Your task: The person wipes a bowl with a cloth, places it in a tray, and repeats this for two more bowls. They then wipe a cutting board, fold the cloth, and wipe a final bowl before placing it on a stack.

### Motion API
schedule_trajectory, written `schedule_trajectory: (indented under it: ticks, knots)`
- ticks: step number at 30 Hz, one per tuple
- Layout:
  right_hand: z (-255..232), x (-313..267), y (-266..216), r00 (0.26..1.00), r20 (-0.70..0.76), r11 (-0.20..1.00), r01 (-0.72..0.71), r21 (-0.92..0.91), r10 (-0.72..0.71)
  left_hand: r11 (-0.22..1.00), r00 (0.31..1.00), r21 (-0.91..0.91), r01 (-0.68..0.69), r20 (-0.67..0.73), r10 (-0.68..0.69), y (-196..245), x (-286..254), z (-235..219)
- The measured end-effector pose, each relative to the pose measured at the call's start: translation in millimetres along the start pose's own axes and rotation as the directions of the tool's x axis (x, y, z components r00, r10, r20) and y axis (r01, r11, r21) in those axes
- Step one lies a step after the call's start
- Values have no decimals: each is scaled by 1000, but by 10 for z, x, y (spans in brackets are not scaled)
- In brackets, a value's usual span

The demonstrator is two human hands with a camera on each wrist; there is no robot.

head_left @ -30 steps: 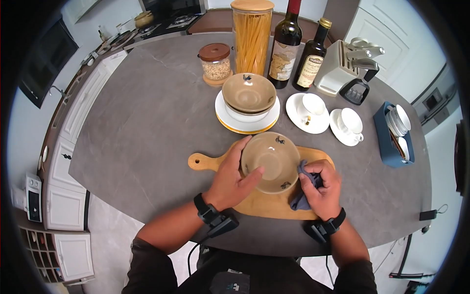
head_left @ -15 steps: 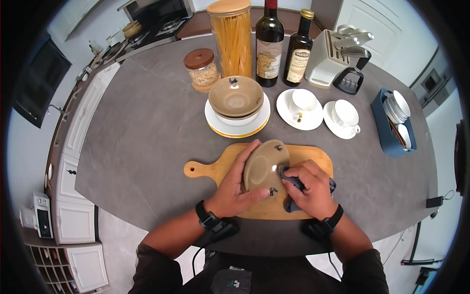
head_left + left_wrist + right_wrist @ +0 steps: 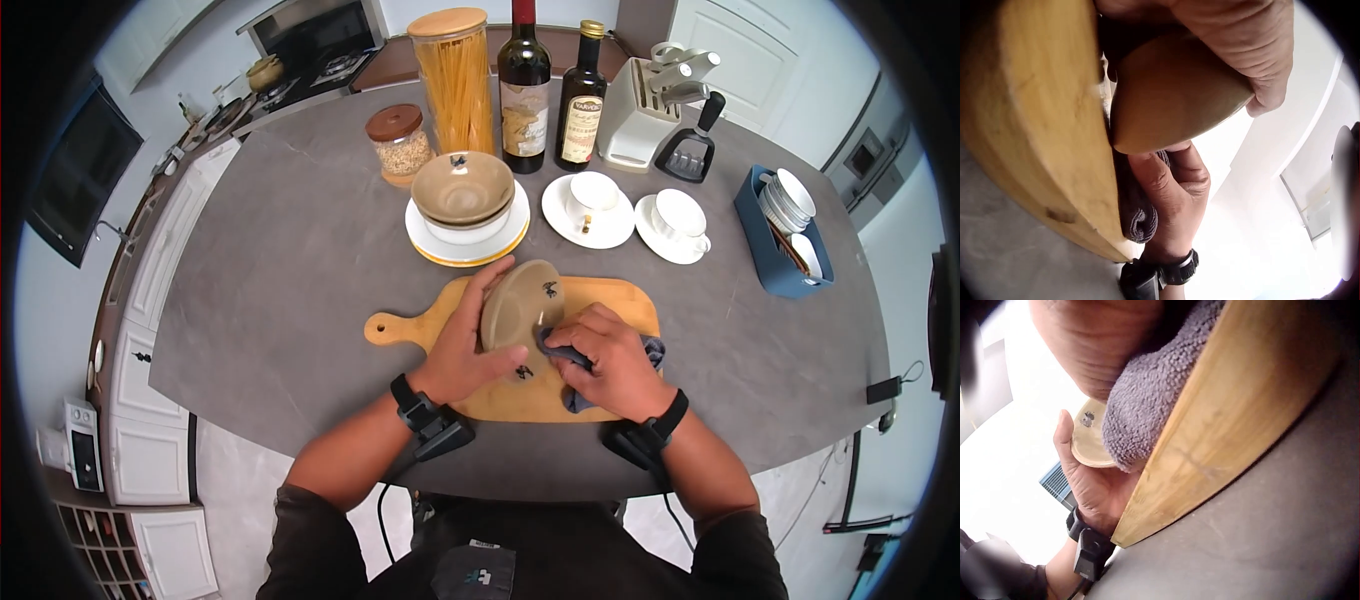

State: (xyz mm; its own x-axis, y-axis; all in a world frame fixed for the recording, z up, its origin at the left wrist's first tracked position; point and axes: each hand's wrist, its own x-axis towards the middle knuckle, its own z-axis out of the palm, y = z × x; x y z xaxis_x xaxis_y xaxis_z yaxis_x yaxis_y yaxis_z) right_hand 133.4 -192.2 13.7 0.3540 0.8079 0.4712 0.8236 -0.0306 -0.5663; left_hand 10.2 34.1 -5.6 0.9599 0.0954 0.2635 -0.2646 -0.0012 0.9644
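A brown bowl [image 3: 515, 312] with small dark motifs is tilted on its side over the wooden cutting board [image 3: 480, 400]. My left hand [image 3: 462, 345] grips it from the left, with the thumb over the near rim and the fingers behind. The right hand [image 3: 612, 362] bunches a grey-purple cloth [image 3: 570, 352] and presses it to the bowl's inner right side. In the right wrist view the fluffy cloth [image 3: 1141, 406] hangs below that hand, beside the board. The left wrist view shows the bowl's underside [image 3: 1172, 94] beneath the left thumb, its lower edge close by the board.
Behind the board, another brown bowl [image 3: 462, 188] tops a stack on white plates [image 3: 425, 240]. Two white cups on saucers [image 3: 612, 235] stand right of it. Farther back are a pasta jar [image 3: 452, 90], bottles [image 3: 525, 110] and a knife block [image 3: 630, 125]. A blue basket [image 3: 790, 278] holds dishes at right.
The bowl has gone from facing up to tilted on its side, turned toward the right hand. That hand has moved left with the cloth, onto the bowl's inside. The head view has shifted slightly.
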Motion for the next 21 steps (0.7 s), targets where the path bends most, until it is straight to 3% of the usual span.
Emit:
schedule_trajectory:
  ticks: [2,5,6,8,12,21]
  knots:
    - [19,-11,11,998,36,999,47,-6,-46,999,1000,-38,-4,-5,4,-29,2,-20]
    - [59,35,-49,970,-182,984,146,-104,-163,999,999,-40,-2,43,4,-11,-14,-15]
    - [85,69,-66,971,-179,984,144,-102,-161,999,997,-39,21,71,-18,24,-17,-4]
    - [141,138,-97,922,-232,928,242,-282,-310,998,994,-38,45,100,-41,75,-33,18]
    - [218,145,-140,938,-101,854,251,-455,-330,998,994,-39,51,97,-47,129,-39,29]
    - [255,58,-226,972,-1,839,201,-506,-233,991,995,-127,45,96,-33,12,-50,-24]
